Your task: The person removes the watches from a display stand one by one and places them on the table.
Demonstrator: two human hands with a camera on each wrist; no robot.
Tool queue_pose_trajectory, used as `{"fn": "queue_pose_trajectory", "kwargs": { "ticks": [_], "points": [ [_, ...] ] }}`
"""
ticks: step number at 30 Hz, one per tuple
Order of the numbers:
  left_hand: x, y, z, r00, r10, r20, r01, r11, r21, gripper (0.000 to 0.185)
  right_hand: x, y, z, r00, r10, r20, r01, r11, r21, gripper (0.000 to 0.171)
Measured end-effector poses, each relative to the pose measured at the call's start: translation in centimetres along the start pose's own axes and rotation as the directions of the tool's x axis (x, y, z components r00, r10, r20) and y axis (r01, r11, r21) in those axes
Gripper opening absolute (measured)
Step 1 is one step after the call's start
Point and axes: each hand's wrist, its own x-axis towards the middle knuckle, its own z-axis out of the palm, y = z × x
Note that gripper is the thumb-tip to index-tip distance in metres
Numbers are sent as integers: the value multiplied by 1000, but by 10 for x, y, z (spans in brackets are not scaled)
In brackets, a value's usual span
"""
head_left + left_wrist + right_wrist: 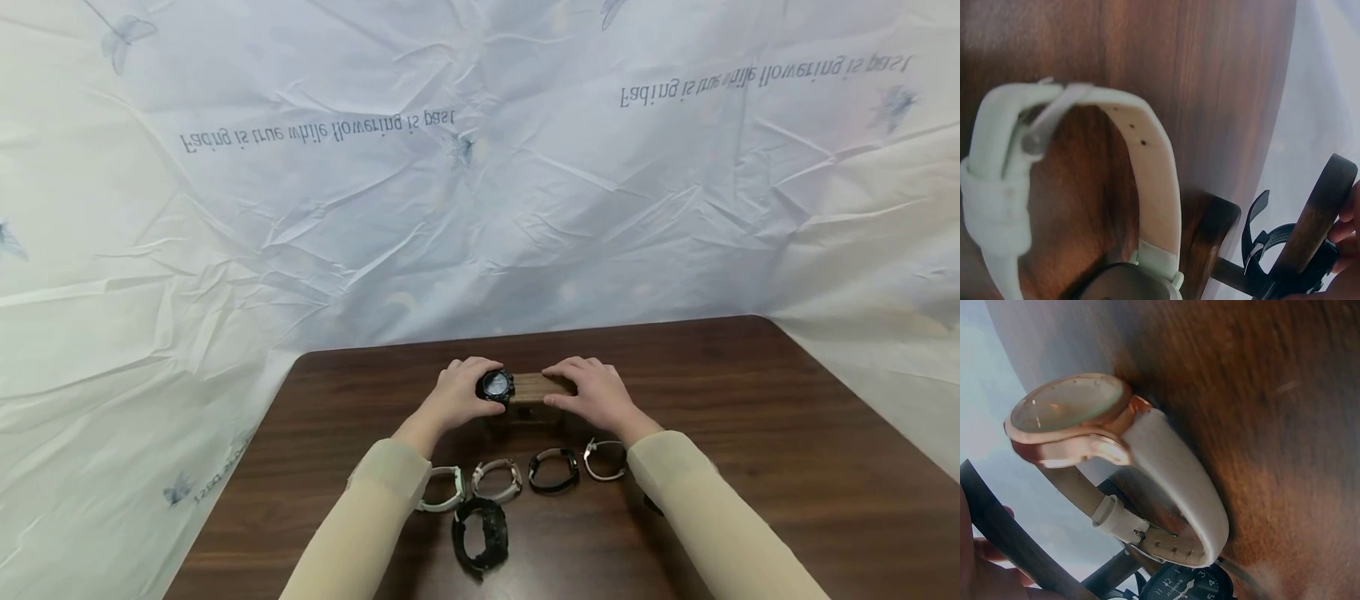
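Crumpled white sheeting (465, 208), printed with grey lettering and pale butterflies, is being seen hung behind and beside a dark brown wooden table (750, 400). Toward the far middle of the table, a small wooden watch stand (534, 389) is being held from both sides. A black watch (495, 386) with a round dark dial is being gripped by the left hand (461, 393), its fingers curled round the case, right at the left end of the stand's top bar. In the left wrist view the black strap (1259, 240) is being shown looped against the stand's bar, with fingertips (1349, 219) touching the wood. The right hand (592, 393) is being laid over the right part of the stand, fingers bent over the top and thumb pressed to the near face, so the stand is being grasped.

Nearer to the person, between the two cream sleeves, a row of four watches is being shown lying on the table: a white-strapped watch (444, 489), a beige-strapped watch (497, 480), a black-strapped watch (553, 469) and a white watch with a rose-gold case (604, 459). A bulkier black watch (480, 535) is lying just in front of that row.
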Motion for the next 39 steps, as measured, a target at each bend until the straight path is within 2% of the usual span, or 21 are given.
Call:
{"fn": "queue_pose_trajectory", "kwargs": {
  "ticks": [9, 17, 24, 33, 39],
  "points": [
    [-5, -5, -3, 1000, 9, -4, -9, 1000, 15, 63, 1, 1, 1, 1000, 6, -2, -6, 1000, -1, 50],
    [-13, -13, -7, 998, 33, -46, -31, 998, 57, 63, 0, -2, -1, 1000, 5, 3, -5, 1000, 11, 47],
    [-17, -19, -8, 997, 23, -76, -16, 996, 88, 63, -1, -3, -2, 1000, 16, 15, -17, 999, 42, 48],
    [-17, -24, -4, 995, 35, -93, -33, 999, 15, 63, 1, 7, -5, 998, -3, 68, -4, 996, 91, 50],
    [-20, -31, -3, 995, -6, -102, 4, 1000, -24, 63, 6, 7, -11, 992, -15, 122, -2, 990, 142, 53]
  ]
}}
